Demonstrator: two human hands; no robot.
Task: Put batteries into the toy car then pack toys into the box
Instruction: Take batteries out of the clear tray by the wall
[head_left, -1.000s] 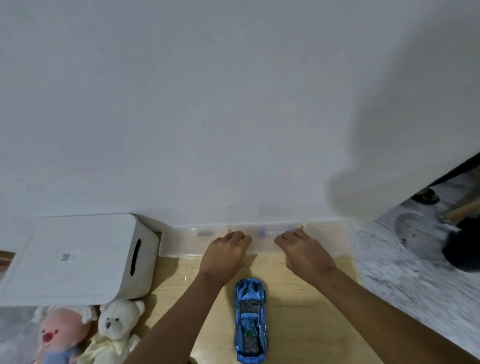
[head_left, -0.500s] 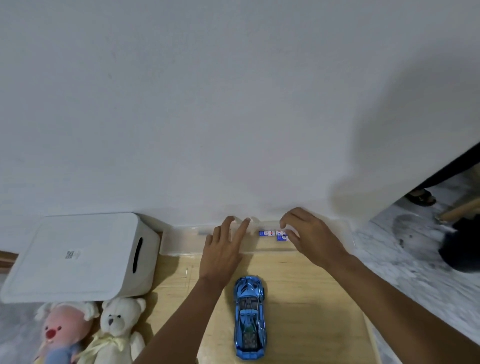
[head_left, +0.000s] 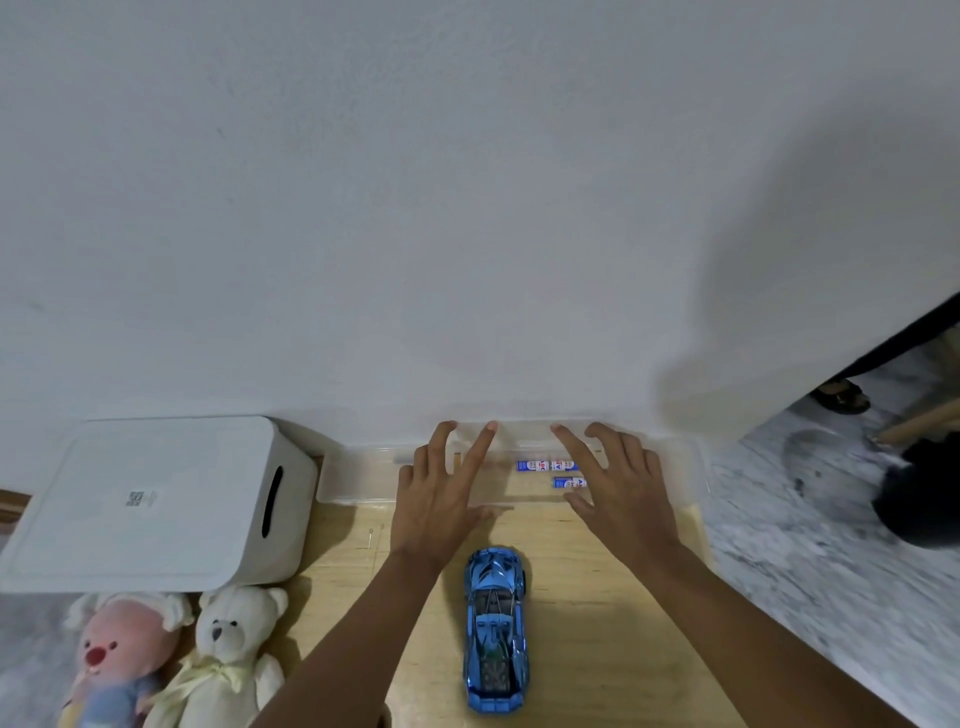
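Clear plastic tray (head_left: 358, 475) against the wall had both hands on it, left hand (head_left: 436, 499) and right hand (head_left: 618, 493) spread flat, gripping nothing, blue-labelled batteries (head_left: 545, 465) lying between them.

Pink plush (head_left: 117, 670) cut off below

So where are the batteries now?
The batteries lie in the clear tray against the wall, between the left hand and right hand.
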